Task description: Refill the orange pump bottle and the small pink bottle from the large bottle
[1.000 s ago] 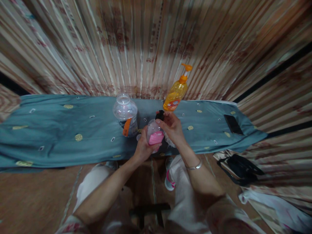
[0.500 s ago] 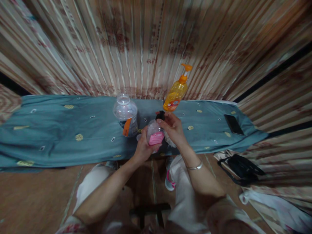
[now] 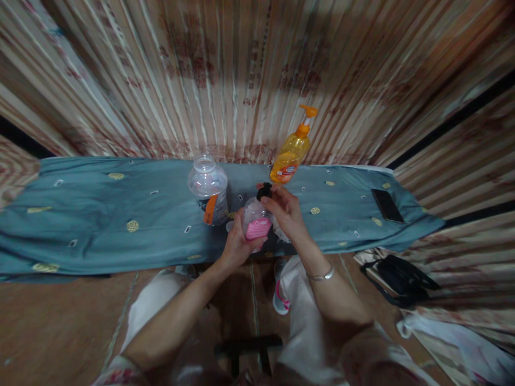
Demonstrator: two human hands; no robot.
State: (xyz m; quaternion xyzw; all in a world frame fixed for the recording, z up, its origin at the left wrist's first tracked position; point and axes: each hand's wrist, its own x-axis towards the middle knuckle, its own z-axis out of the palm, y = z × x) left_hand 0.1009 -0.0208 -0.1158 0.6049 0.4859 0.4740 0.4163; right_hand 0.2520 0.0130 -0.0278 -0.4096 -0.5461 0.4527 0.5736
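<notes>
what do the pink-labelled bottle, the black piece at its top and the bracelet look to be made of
Pink-labelled bottle: probably clear plastic, being see-through with pale highlights.
Black piece: perhaps plastic, dark and mostly dull; too small to be sure.
Bracelet: seems polished metal, silvery with a bright glint.

A silver bangle [image 3: 323,275] circles the right forearm [image 3: 338,300] of a person dressed in loose, whitish trousers [image 3: 301,327]. The pale left sleeve [image 3: 120,374] bears a reddish print, slightly blurred, while vivid pink trim marks the light-coloured right shoe [image 3: 278,305].
</notes>
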